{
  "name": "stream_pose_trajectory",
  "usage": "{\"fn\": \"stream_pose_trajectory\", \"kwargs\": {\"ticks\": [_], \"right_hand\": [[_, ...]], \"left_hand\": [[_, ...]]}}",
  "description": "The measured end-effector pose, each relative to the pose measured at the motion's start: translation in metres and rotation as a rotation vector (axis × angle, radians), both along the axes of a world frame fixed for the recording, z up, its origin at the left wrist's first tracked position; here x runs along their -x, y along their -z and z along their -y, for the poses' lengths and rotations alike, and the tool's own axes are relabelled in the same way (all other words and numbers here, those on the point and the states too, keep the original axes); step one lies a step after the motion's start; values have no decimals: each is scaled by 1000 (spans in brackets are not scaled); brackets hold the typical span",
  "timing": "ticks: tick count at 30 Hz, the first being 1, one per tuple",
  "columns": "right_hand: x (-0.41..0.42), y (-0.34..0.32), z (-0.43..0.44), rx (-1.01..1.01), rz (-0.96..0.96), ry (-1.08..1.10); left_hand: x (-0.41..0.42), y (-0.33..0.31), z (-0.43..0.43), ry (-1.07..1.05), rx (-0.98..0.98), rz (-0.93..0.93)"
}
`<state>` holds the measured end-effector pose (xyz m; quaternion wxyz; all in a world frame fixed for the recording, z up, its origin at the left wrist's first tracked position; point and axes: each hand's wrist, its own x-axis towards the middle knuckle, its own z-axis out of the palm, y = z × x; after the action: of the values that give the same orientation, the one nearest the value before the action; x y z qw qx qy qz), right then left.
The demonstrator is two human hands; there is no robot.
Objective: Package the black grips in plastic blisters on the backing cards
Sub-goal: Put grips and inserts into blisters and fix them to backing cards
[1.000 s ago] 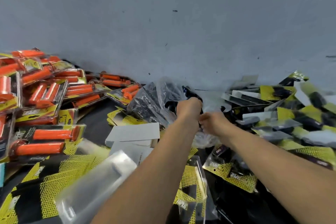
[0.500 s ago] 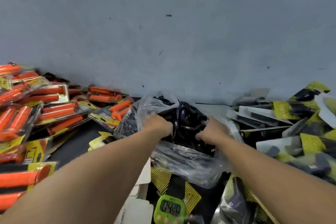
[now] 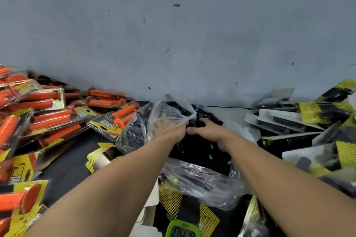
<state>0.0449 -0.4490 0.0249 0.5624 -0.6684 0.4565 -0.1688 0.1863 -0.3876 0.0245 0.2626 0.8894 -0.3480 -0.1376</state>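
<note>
Mostly hidden: the loose black grips (image 3: pixel 200 152) lie heaped inside a clear plastic bag (image 3: pixel 202 183), centre of the table (image 3: pixel 73 167), close to the wall (image 3: pixel 173 34). Crumpled film and glare blur their outlines, so I can't count them. Small white lettering shows on two or three, too small to read.

Left hand (image 3: pixel 169 131): fingers curled, bunching the bag's edge at its mouth. Film drapes over the knuckles and veils them.

Right hand (image 3: pixel 210 132): thumb stretched toward the left hand, fingers bent down into the heap. Tips are buried among the grips, and I cannot tell whether they close round one.

Under the bag's near side lie yellow-and-black backing cards (image 3: pixel 173 202), partly covered by the film and by my forearms. One bears a block-letter logo, turned away and illegible.

Green timer (image 3: pixel 183 231) sits at the bottom edge, cut off by the frame, its digits only half showing and not readable.

Left: pile of packed orange grips (image 3: pixel 48 102), smeared by motion. Label logos are upside down and I can't make them out.

Right: heap of packs holding dark grips (image 3: pixel 308 117), tilted every way and blurred, running out of the frame.
</note>
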Motion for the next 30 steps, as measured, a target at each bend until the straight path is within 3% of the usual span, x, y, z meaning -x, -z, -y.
{"fn": "stream_pose_trajectory", "kwargs": {"ticks": [4, 5, 12, 16, 25, 30], "right_hand": [[-20, 4, -10, -218, 320, 60], [-25, 6, -12, -214, 344, 80], [-34, 6, -16, -185, 380, 186], [-26, -18, -27, -102, 392, 206], [34, -82, -82, 48, 481, 284], [79, -110, -134, 78, 554, 322]], "left_hand": [[11, -7, -8, 100, 264, -550], [14, -5, -10, 116, 308, -599], [28, 8, -8, -16, 425, -701], [42, -10, -17, -218, 545, -792], [97, -79, -57, -140, 692, -719], [134, -109, -103, -32, 700, -779]]}}
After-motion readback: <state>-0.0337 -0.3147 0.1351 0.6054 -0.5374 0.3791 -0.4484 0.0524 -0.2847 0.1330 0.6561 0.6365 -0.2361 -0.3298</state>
